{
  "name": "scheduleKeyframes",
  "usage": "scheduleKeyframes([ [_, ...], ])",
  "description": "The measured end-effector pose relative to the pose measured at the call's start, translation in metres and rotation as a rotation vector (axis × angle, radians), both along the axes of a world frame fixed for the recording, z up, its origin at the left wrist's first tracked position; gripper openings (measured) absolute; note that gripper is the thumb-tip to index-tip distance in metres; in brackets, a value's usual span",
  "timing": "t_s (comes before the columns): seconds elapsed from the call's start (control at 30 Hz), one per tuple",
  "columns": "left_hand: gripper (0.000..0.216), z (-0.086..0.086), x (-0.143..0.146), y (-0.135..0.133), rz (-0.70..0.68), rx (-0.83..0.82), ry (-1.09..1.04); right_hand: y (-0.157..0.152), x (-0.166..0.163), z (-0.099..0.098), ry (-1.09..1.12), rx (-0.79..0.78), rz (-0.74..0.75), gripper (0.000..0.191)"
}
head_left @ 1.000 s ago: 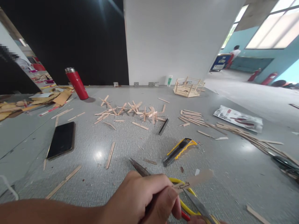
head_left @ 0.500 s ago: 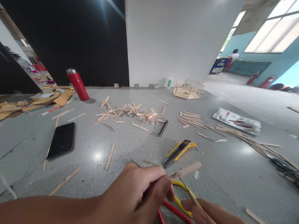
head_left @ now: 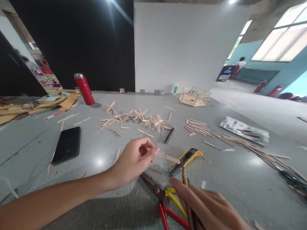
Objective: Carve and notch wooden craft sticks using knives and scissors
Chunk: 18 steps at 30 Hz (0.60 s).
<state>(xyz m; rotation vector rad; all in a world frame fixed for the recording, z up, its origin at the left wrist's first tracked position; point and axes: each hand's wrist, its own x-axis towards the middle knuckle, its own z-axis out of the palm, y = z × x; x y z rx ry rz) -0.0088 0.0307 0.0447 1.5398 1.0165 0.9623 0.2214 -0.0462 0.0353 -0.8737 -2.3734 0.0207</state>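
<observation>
My left hand [head_left: 134, 161] pinches a short wooden stick [head_left: 168, 157] between thumb and fingers, held above the grey floor. My right hand [head_left: 206, 207] sits at the bottom right, fingers closed round another wooden stick [head_left: 185, 188] that stands nearly upright. Under both hands lie scissors [head_left: 158, 195] with yellow and red handles, resting on the floor. A yellow utility knife [head_left: 185, 157] lies just beyond the sticks.
A scatter of glued stick crosses [head_left: 134, 116] lies further out, with loose sticks [head_left: 199, 125] to the right. A black phone [head_left: 67, 145], a red flask [head_left: 83, 89], a stick basket [head_left: 194, 96] and a printed packet [head_left: 244, 130] are around. A person stands far off.
The scissors left my right hand and now lie on the floor. My left hand rose forward with a short stick; my right hand now holds a separate stick.
</observation>
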Motion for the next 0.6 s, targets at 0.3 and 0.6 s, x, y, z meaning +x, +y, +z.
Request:
scheduleKeyframes([
  [0.3,0.033,0.006,-0.001,0.0,-0.105,-0.179,-0.195,0.016,-0.017,-0.003,0.555,-0.444,-0.356,0.01],
  [0.6,0.023,-0.002,0.022,-0.027,-0.184,-0.293,-0.416,0.002,-0.028,-0.009,0.686,-0.487,-0.3,0.01],
])
